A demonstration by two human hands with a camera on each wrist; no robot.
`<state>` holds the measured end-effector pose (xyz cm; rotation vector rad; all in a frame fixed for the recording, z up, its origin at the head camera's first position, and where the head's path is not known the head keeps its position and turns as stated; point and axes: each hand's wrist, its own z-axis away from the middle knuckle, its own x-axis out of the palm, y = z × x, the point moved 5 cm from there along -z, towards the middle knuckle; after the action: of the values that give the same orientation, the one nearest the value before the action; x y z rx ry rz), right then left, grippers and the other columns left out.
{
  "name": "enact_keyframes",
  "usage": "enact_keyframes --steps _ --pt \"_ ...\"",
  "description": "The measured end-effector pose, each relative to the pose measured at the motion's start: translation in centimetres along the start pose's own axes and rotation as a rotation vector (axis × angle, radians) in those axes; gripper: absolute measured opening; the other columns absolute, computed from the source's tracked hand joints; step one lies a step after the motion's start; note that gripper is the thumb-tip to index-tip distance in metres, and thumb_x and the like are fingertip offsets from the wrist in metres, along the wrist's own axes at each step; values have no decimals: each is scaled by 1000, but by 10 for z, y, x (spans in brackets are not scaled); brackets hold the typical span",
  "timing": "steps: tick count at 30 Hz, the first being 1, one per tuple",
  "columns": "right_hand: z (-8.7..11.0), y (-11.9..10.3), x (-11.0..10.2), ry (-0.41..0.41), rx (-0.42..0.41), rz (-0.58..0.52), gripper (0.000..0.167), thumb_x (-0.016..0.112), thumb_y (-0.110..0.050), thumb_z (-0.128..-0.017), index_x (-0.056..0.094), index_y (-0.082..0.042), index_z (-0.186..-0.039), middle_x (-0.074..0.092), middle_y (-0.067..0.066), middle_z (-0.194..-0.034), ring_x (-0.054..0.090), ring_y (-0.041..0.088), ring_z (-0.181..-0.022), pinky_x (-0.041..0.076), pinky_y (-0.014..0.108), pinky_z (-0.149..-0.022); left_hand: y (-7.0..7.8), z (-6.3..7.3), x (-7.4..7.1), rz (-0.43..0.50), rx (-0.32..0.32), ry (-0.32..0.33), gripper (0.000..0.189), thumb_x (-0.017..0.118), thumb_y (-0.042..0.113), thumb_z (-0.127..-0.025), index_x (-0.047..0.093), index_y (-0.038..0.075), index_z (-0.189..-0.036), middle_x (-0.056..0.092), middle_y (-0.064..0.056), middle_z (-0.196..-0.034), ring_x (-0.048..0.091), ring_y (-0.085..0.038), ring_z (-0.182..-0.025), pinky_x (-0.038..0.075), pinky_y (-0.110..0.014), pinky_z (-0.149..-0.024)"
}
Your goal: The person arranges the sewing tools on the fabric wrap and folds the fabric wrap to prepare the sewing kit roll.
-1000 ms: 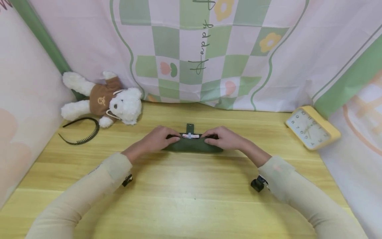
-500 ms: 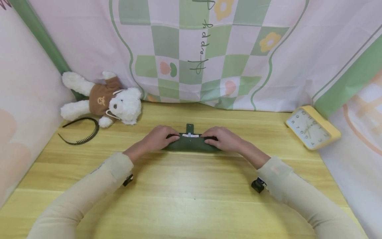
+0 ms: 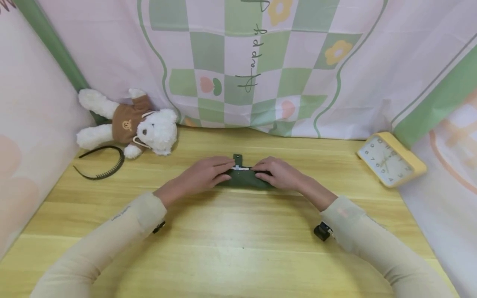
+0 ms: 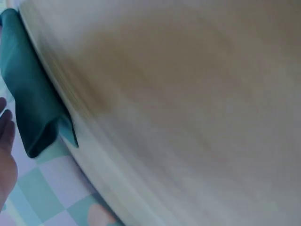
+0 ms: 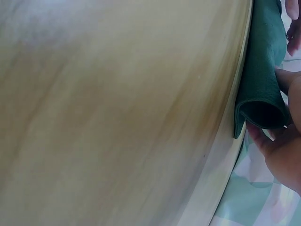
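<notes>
A dark green soft pouch [image 3: 246, 179] lies lengthwise on the table, its rolled end hollow in the right wrist view. From its far edge stands a short strap [image 3: 237, 159] with a metal snap. A small white-and-pink piece [image 3: 242, 168] shows along the upper edge; its kind is unclear. My right hand [image 3: 281, 173] pinches the pouch's right part, thumb on the near side. My left hand [image 3: 203, 174] is at the left part, fingertips near the strap and partly covering the white piece. In the left wrist view the left hand's fingers [image 4: 7, 129] look extended, beside the pouch.
At the back left lies a white plush toy [image 3: 160, 132] in a brown top, with a black headband [image 3: 120, 163] before it. A yellow clock [image 3: 391, 159] stands at the right. Printed cloth [image 3: 238, 103] hangs behind the wooden table [image 3: 238, 248].
My left hand has let go of the pouch's left end and moved right, towards the strap. The right hand keeps its hold. The white piece is now less visible.
</notes>
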<state>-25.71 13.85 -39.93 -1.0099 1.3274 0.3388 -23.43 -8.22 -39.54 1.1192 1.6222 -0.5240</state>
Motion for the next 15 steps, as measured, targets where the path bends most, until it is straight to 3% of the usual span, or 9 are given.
enact_keyframes --steps 7,15 --pt "-1 0 -1 0 -14 16 29 62 -13 -103 69 1 -126 68 17 -125 61 33 -119 47 50 -102 1 3 8 57 -53 -94 45 64 25 -102 59 -1 -140 58 -16 -142 53 -30 -133 45 -41 -107" --pt "-15 6 -9 22 25 -56 41 59 -25 -105 63 3 -135 60 19 -138 52 37 -132 39 51 -110 -1 3 9 68 -89 -117 46 66 23 -101 58 0 -141 57 -14 -143 55 -28 -131 47 -40 -104"
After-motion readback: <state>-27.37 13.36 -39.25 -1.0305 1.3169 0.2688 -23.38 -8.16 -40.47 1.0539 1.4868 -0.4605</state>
